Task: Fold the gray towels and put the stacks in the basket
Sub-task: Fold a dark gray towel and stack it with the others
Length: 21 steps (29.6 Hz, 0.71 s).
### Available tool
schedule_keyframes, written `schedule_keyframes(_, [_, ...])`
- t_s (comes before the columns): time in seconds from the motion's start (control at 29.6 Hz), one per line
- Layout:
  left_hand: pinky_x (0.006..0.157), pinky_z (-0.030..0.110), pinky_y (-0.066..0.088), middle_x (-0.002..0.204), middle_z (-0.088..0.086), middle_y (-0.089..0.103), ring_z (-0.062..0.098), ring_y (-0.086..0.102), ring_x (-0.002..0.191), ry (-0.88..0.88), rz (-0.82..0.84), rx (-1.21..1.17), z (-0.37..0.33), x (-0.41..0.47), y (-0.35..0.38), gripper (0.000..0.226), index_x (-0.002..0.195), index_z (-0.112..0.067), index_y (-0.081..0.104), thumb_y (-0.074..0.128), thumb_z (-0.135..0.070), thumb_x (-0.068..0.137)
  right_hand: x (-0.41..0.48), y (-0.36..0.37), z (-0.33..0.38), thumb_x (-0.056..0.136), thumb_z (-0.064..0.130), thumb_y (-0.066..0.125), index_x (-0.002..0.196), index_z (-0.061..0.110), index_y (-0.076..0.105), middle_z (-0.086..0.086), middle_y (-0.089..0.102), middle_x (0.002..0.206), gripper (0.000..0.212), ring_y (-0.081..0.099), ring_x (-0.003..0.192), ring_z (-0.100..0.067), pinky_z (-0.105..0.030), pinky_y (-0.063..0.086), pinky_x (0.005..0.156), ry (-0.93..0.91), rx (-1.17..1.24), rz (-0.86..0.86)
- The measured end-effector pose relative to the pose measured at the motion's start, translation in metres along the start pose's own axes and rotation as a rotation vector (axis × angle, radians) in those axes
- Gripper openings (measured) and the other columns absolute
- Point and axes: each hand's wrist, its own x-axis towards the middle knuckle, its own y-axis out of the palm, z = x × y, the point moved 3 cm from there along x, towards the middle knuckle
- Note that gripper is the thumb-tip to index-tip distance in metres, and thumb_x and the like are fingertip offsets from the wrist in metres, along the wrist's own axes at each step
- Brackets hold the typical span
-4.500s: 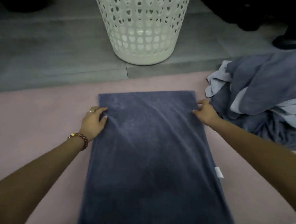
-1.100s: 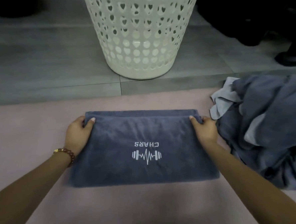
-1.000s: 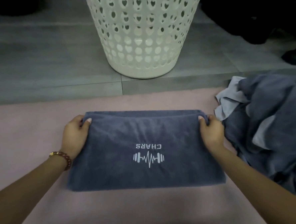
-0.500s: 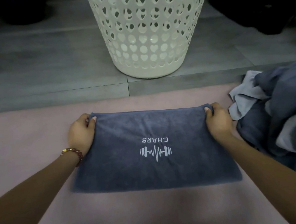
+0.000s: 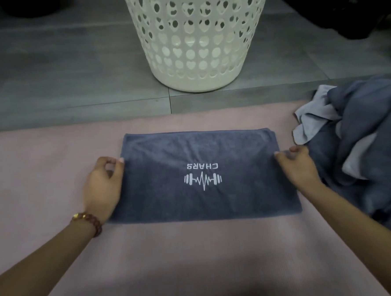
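A folded gray towel point(image 5: 204, 200) with an upside-down white "CHARS" dumbbell logo lies flat on the pink mat point(image 5: 196, 250). My left hand point(image 5: 102, 188), with a bead bracelet at the wrist, pinches the towel's left edge about midway along it, fingers curled. My right hand point(image 5: 297, 166) pinches the right edge at the same height. The white basket point(image 5: 197, 38) with heart-shaped holes stands on the floor just beyond the mat, straight ahead. Its inside is out of view.
A heap of unfolded gray and lighter towels point(image 5: 368, 142) lies on the mat's right side, close to my right hand. Gray floor tiles point(image 5: 59, 71) stretch behind the mat. Dark objects point(image 5: 353, 5) sit at the far right.
The long towel was folded in half, logo up. In the last second both hands left the far corners and slid toward me to the middle of the side edges.
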Motion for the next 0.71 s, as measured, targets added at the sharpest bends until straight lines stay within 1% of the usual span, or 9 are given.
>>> schedule_keyframes(0.07, [0.066,0.031,0.034,0.079,0.002,0.059,0.025,0.053,0.075,-0.03,-0.013,-0.039,0.008,-0.025,-0.004,0.021,0.101,-0.014,0.053,0.049,-0.034,0.095,-0.019,-0.005,-0.021,0.086,0.033,0.063,0.125,0.007,0.043,-0.014,0.06,0.119,0.051,0.055,0.113,-0.034,-0.043,0.04,0.099,0.003,0.027,-0.013])
schedule_keyframes(0.17, [0.066,0.032,0.037,0.083,0.002,0.061,0.023,0.053,0.076,-0.009,-0.039,-0.052,0.018,-0.05,-0.008,0.022,0.103,-0.012,0.052,0.051,-0.033,0.094,-0.045,-0.011,-0.033,0.085,0.022,0.065,0.121,0.0,0.045,-0.014,0.06,0.109,0.046,0.056,0.107,-0.029,-0.029,0.039,0.088,-0.022,0.127,-0.056])
schedule_keyframes(0.2, [0.065,0.033,0.038,0.082,0.003,0.061,0.024,0.053,0.075,0.003,-0.051,-0.042,0.02,-0.054,-0.009,0.022,0.103,-0.012,0.051,0.051,-0.032,0.094,-0.053,-0.012,-0.033,0.087,0.018,0.063,0.123,-0.001,0.044,-0.012,0.058,0.106,0.045,0.056,0.103,-0.026,-0.028,0.038,0.085,-0.044,0.117,-0.06])
schedule_keyframes(0.27, [0.063,0.034,0.037,0.078,0.006,0.059,0.027,0.053,0.072,0.003,-0.052,0.002,0.024,-0.057,-0.01,0.021,0.104,-0.01,0.05,0.051,-0.03,0.095,-0.068,-0.015,-0.029,0.09,0.012,0.055,0.128,0.004,0.04,-0.008,0.056,0.097,0.041,0.056,0.092,-0.025,-0.034,0.042,0.082,-0.105,0.058,-0.071])
schedule_keyframes(0.37, [0.061,0.034,0.034,0.077,0.014,0.06,0.038,0.058,0.075,0.047,0.003,0.114,0.025,-0.053,-0.011,0.023,0.107,-0.007,0.049,0.047,-0.028,0.097,-0.079,-0.017,-0.023,0.09,0.003,0.046,0.13,0.013,0.04,-0.01,0.056,0.08,0.042,0.056,0.075,-0.031,-0.038,0.045,0.068,-0.218,-0.047,-0.108])
schedule_keyframes(0.47, [0.062,0.035,0.034,0.091,0.023,0.064,0.043,0.059,0.083,0.064,0.089,0.212,0.024,-0.048,-0.01,0.028,0.114,-0.005,0.048,0.045,-0.028,0.097,-0.081,-0.015,-0.024,0.091,0.002,0.04,0.131,0.019,0.041,-0.008,0.052,0.084,0.043,0.052,0.074,-0.031,-0.034,0.038,0.063,-0.227,-0.127,-0.115])
schedule_keyframes(0.57, [0.064,0.037,0.038,0.094,0.023,0.065,0.041,0.06,0.084,0.066,0.144,0.257,0.025,-0.046,-0.009,0.033,0.112,-0.005,0.047,0.044,-0.034,0.097,-0.085,-0.015,-0.026,0.093,0.005,0.038,0.127,0.02,0.043,-0.014,0.058,0.09,0.037,0.057,0.079,-0.035,-0.033,0.038,0.063,-0.241,-0.175,-0.096])
schedule_keyframes(0.64, [0.066,0.038,0.039,0.094,0.023,0.065,0.041,0.06,0.085,0.061,0.144,0.263,0.026,-0.051,-0.014,0.038,0.111,-0.005,0.047,0.044,-0.04,0.096,-0.09,-0.019,-0.027,0.093,0.005,0.037,0.124,0.018,0.045,-0.013,0.056,0.088,0.034,0.055,0.076,-0.032,-0.033,0.037,0.063,-0.234,-0.18,-0.101])
schedule_keyframes(0.71, [0.066,0.036,0.037,0.091,0.021,0.065,0.041,0.06,0.086,0.079,0.148,0.261,0.024,-0.065,-0.024,0.041,0.111,-0.006,0.048,0.044,-0.043,0.095,-0.102,-0.029,-0.032,0.092,0.003,0.038,0.121,0.016,0.047,-0.011,0.054,0.078,0.033,0.051,0.069,-0.029,-0.033,0.037,0.06,-0.26,-0.161,-0.109])
